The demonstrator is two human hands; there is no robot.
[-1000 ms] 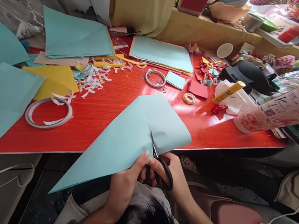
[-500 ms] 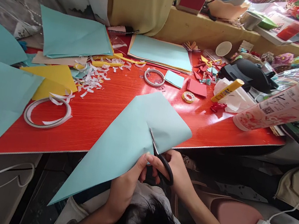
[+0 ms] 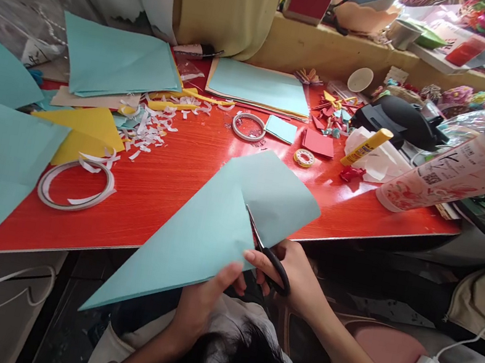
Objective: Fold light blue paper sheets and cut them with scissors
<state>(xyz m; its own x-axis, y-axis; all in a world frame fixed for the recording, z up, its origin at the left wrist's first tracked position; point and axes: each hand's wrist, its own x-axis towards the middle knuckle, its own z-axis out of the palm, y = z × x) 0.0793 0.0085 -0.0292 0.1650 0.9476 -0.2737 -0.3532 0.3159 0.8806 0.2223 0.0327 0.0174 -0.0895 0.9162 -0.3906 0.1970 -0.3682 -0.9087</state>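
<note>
A large folded sheet of light blue paper lies across the table's front edge, its long pointed corner reaching over my lap. My left hand pinches the paper's near edge between thumb and fingers. Black-handled scissors are gripped in my right hand, their handle loops around its fingers. The blades sit in a cut in the paper, tips pointing up and away from me. To the right of the cut, the paper flap lifts and curls. Part of my right fingers is hidden behind the paper.
On the red table lie tape rolls, white scraps, yellow paper and blue sheets. Small blue squares, red squares, a glue stick and a leaning cup are on the right.
The paper and scissors have shifted slightly right. My left hand has slid a little down, away from the blades, and the cut has opened wider, with the right flap spread further.
</note>
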